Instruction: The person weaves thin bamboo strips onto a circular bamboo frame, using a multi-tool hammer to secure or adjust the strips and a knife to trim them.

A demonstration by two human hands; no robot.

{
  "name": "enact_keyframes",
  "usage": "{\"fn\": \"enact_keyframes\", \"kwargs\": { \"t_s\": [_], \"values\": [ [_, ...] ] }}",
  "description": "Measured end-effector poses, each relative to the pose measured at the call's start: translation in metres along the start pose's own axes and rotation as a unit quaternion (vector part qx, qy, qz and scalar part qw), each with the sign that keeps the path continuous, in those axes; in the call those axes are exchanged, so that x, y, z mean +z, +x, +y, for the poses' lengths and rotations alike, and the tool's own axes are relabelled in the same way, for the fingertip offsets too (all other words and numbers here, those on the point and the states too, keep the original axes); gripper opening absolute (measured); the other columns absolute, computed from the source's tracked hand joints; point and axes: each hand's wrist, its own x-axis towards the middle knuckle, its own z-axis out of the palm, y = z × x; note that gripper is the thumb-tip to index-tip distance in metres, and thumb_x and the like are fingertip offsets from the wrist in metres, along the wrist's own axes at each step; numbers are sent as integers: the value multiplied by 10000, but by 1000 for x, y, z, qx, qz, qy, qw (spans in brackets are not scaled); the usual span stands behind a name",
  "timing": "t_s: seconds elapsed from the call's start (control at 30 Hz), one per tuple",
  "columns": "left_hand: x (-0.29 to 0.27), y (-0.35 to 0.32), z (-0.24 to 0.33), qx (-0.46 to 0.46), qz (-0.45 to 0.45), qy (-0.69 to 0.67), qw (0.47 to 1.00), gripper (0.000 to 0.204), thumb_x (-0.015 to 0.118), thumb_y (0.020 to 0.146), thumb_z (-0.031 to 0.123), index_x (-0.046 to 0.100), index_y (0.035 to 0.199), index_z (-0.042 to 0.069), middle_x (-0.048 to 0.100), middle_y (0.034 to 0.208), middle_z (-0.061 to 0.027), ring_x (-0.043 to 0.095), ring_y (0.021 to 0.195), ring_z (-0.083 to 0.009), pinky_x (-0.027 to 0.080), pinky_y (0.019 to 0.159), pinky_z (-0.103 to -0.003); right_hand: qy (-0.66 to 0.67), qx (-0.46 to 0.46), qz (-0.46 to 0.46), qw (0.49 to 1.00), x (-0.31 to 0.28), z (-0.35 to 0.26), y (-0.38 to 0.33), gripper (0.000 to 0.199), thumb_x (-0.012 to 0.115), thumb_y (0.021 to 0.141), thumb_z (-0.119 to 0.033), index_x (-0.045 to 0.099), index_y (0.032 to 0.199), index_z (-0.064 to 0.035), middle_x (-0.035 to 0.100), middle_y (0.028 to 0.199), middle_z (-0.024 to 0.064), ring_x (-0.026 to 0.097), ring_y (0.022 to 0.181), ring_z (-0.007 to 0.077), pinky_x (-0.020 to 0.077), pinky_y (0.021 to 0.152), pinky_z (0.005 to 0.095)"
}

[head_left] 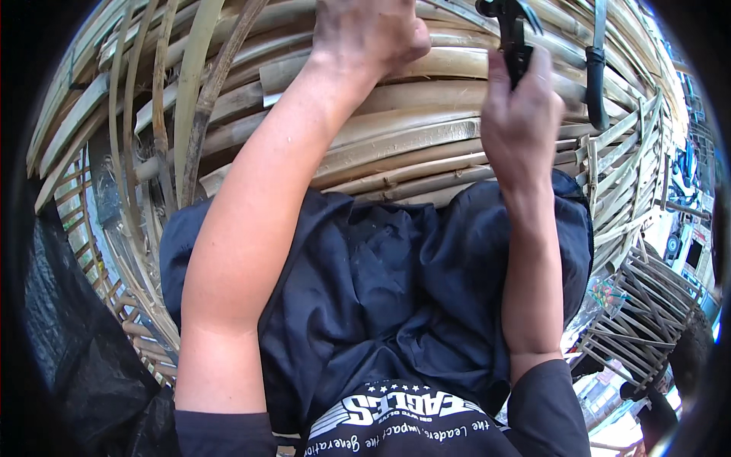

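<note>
My right hand (525, 114) is closed round the black handle of a claw hammer (512, 29), its dark head raised at the top edge. Slight motion blur softens this hand. My left hand (365, 34) reaches forward over the split bamboo strips (426, 99). Its fingers are blurred and mostly cut off by the upper edge, so whatever they touch or hold is hidden. The strips lie in overlapping rows in front of my lap, pale tan with darker joints.
Upright bamboo sticks (202, 91) cross the rows at left. A black curved bar (596, 84) hangs right of the hammer. Black plastic sheeting (76, 335) lies at lower left. A slatted bamboo frame (636, 327) stands at right, near a dark figure partly in view. Dark cloth (396, 259) covers my lap.
</note>
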Motion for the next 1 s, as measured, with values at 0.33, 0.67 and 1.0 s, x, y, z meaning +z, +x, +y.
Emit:
{"fn": "enact_keyframes", "kwargs": {
  "t_s": [0.33,0.67,1.0],
  "values": [
    [-5,2,2,-15,-29,14,999,211,521,726,-5,524,932,-48,591,931,-238,677,629,-313,603,516,-381,63,-50,92,992,-17,-16,-4,239,598,1047,-210,574,1026,27,656,808,227,624,663,345,502,653,408],
    [0,-3,0,12,48,4,999,257,534,716,13,546,967,-42,587,929,-245,711,660,-377,614,533,-450,-18,25,-56,998,3,-12,4,273,606,1046,-204,548,949,45,612,721,193,637,686,300,504,662,450],
    [3,-6,2,4,37,15,999,305,564,722,33,548,1012,-58,604,953,-245,710,645,-390,601,518,-469,115,-39,91,988,-19,-18,-5,177,579,1068,-218,543,1069,-44,513,677,7,503,556,141,412,511,294]
  ]
}}
